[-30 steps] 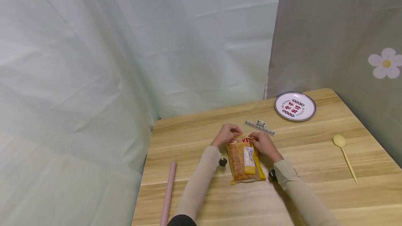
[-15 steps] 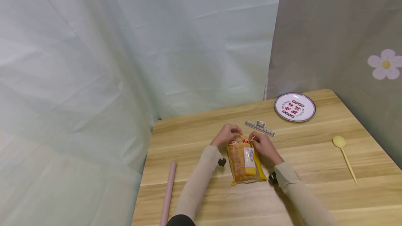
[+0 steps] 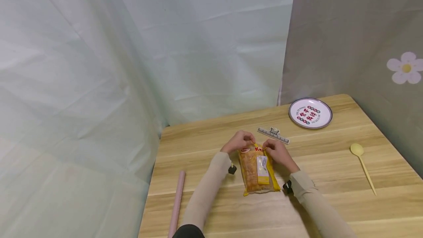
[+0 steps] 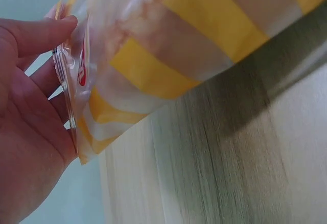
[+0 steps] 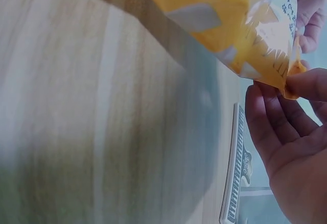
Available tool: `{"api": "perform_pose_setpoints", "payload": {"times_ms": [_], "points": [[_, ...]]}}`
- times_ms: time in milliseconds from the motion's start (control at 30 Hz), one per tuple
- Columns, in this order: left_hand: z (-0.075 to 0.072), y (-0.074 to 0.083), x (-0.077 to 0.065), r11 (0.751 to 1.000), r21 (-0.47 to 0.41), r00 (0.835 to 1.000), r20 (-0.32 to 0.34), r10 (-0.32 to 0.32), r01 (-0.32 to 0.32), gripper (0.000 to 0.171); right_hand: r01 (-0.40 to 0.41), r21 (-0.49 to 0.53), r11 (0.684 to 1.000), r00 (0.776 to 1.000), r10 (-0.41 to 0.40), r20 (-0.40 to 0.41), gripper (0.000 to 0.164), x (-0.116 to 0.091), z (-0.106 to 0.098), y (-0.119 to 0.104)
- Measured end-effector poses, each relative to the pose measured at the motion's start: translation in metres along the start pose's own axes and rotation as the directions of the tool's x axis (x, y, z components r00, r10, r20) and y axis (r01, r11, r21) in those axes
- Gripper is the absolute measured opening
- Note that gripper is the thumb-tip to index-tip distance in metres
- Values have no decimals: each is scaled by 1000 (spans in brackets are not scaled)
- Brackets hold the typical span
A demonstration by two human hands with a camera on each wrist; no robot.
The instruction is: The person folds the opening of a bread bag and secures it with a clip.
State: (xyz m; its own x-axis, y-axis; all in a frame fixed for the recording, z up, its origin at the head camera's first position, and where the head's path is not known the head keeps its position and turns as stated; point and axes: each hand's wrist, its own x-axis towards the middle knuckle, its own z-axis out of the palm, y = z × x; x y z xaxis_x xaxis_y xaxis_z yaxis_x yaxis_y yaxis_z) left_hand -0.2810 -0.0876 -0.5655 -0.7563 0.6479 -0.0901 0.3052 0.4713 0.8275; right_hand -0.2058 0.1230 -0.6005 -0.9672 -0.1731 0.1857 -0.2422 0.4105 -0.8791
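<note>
A clear and yellow plastic bag of bread (image 3: pixel 252 170) stands before me on the wooden table, its sealed top edge toward the far side. My left hand (image 3: pixel 240 141) pinches that edge near its left part; in the left wrist view the thumb (image 4: pixel 48 35) presses the crimped seal against the fingers behind. With thumb and fingers, my right hand (image 3: pixel 277 151) pinches the same edge at the right, where the right wrist view shows the yellow film (image 5: pixel 291 78) bunched under the thumb. Just beyond the hands lies a bag clip (image 3: pixel 273 134) with a piano-key pattern.
A white plate (image 3: pixel 310 113) with red lettering sits at the back right of the table (image 3: pixel 330 179). A yellow spoon (image 3: pixel 362 166) lies at the right, and a pink rod (image 3: pixel 177 203) at the left. Pale curtains (image 3: pixel 211 47) hang behind the table.
The right hand has shifted slightly right along the bag's top edge, and the film there has become more bunched. The left hand has barely moved; its grip stays.
</note>
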Motion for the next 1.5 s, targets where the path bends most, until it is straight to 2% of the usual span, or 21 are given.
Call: {"api": "perform_pose_setpoints", "payload": {"times_ms": [267, 600, 867, 1033, 1167, 1333, 1500], "points": [[0, -4, -3, 999, -50, 1000, 5, -13, 14, 22, -33, 44, 998, 999, 32, 25, 17, 0, -1, 1], [-1, -1, -5, 999, -32, 999, -11, -30, 30, 27, -72, 28, 997, 996, 70, 56, 18, -1, -4, 4], [3, 1, -3, 997, -66, 999, -17, -45, 43, 12, -72, 32, 997, 996, 71, 45, 12, -3, -6, 3], [5, 0, -3, 996, -79, 997, -54, -49, 45, 11, -89, 59, 994, 995, 86, 42, 7, -1, -2, 5], [6, 0, -2, 995, -86, 997, -59, -55, 50, 11, -70, 51, 996, 998, 69, 8, 3, 1, 1, 5], [7, 1, -2, 996, -69, 996, -66, -57, 53, 10, -52, 59, 997, 998, 53, -23, 7, 2, 2, 3], [7, 0, -1, 996, -80, 995, -88, -54, 47, 16, -45, 94, 995, 999, 44, 11, 15, 3, 0, 0]]}}
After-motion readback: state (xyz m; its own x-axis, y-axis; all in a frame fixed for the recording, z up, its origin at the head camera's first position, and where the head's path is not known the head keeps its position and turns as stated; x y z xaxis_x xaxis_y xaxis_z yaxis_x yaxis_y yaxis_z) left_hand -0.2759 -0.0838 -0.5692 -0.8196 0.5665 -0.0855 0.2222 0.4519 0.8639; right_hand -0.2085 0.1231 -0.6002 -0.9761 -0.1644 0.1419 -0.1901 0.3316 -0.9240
